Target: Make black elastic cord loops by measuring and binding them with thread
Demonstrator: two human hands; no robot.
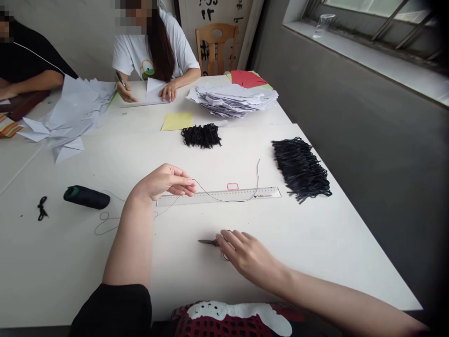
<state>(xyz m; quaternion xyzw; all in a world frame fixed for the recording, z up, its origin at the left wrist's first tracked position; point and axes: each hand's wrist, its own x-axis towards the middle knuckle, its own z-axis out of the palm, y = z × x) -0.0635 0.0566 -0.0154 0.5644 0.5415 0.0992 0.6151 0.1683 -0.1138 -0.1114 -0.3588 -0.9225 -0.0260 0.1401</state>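
Note:
My left hand (170,181) pinches a thin dark thread (213,196) above the left part of a clear ruler (224,195). The thread's free end curves up beyond the ruler's right part, and more of it loops on the table to the left. Near the front, my right hand (245,252) rests over the handles of small scissors (207,242), whose blades point left; whether its fingers grip them is unclear. A spool of dark thread (87,197) lies on its side at the left. A small red outline (232,186) shows at the ruler's upper edge.
Black looped cord bundles (201,135) and a larger bundle (301,168) lie farther back and right. A small black knot (42,208) is at the left. Beyond are a yellow paper (177,121), paper piles (233,99) and a person writing (157,51); another person sits far left.

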